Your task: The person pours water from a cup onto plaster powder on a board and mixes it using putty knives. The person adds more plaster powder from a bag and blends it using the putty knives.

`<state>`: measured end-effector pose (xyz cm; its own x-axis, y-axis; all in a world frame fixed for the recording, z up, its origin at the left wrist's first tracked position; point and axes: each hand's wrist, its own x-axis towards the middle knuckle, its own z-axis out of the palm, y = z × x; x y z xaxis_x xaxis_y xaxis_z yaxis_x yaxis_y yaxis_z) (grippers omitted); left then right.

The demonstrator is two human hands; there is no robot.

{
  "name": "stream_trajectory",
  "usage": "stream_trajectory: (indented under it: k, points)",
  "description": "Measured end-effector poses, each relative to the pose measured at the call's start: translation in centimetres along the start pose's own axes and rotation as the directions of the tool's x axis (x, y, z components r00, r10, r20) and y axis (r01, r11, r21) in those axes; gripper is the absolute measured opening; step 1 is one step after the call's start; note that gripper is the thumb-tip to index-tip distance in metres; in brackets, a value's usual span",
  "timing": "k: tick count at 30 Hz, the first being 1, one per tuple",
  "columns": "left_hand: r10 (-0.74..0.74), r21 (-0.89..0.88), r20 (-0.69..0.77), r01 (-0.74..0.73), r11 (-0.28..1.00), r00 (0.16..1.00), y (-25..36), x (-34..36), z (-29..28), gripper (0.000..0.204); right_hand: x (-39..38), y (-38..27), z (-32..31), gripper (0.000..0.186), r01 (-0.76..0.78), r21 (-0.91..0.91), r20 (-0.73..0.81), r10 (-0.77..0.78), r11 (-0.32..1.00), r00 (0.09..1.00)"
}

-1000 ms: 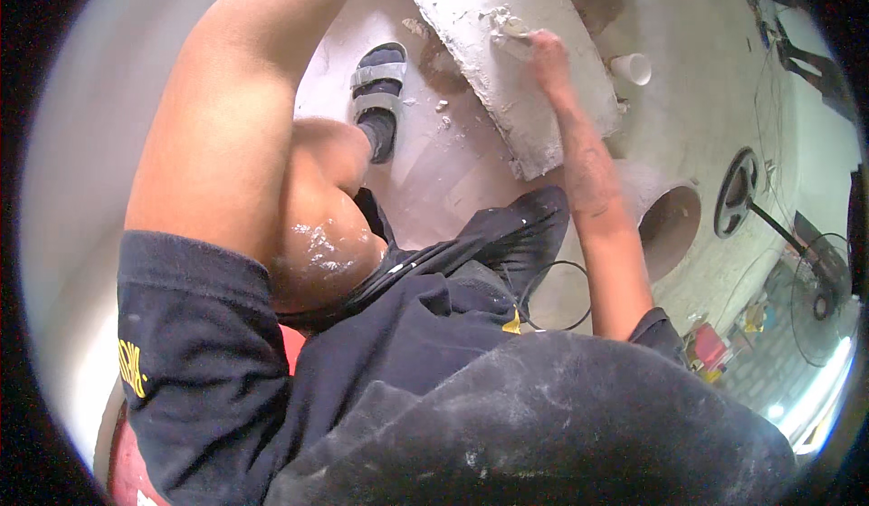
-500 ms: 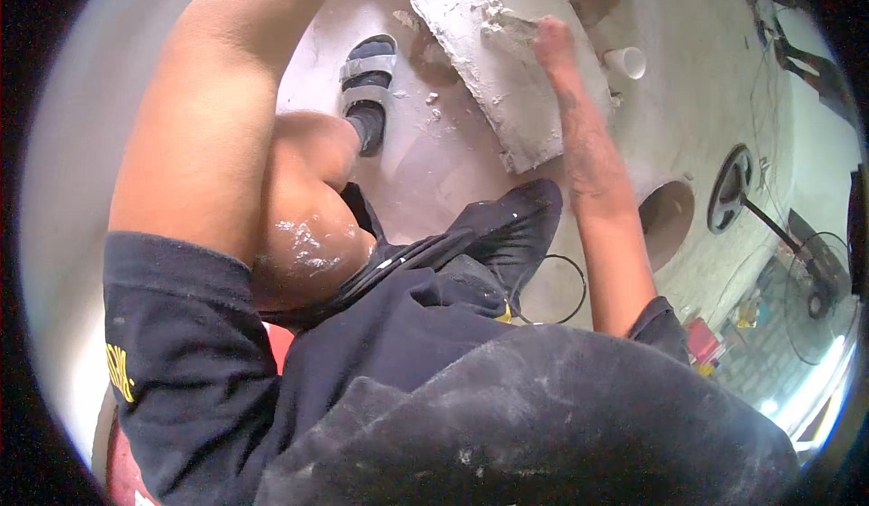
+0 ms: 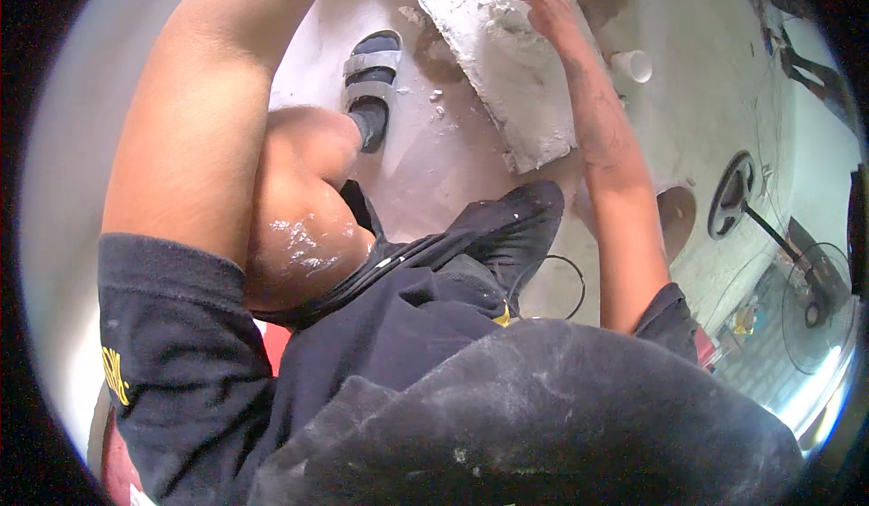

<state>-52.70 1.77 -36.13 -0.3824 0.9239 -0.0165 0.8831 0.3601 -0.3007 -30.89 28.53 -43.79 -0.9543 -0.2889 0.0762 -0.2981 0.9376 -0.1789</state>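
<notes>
White paste lies on a pale board, where the right hand curls closed around a thin tool, a white cylinder standing near, the left hand out of view, its grip impossible to tell.

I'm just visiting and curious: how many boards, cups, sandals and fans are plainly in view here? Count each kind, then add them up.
Board: 1, pale, beneath the right hand
Cup: 1, white
Sandal: 1, worn on a foot
Fan: 1, standing
Total: 4
</notes>
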Motion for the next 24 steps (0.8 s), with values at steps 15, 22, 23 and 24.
stream_trajectory:
  k: [15,22,23,24]
  points:
    - [0.054,-0.139,-0.08,-0.065,0.988,0.995,-0.9,-1.1,0.3,0.021,-1.8,1.8,1.2,0.023,-0.113,0.038,0.049,0.111,0.993,0.993]
    - [0.079,-0.089,-0.201,-0.099,0.991,0.976,-2.9,-2.6,0.3,0.019,-4.8,-3.9,1.9,0.026,0.059,-0.14,0.086,-0.047,0.988,0.995]
    - [0.09,-0.093,-0.211,-0.112,0.989,0.973,-2.4,-2.1,0.0,0.019,-5.7,-3.2,1.5,0.026,0.045,-0.147,0.088,-0.032,0.988,0.996]
    - [0.119,-0.14,-0.226,-0.153,0.978,0.967,-2.0,-1.9,-0.4,0.019,-6.4,-2.3,0.9,0.026,-0.011,-0.044,0.114,0.016,0.999,0.993]
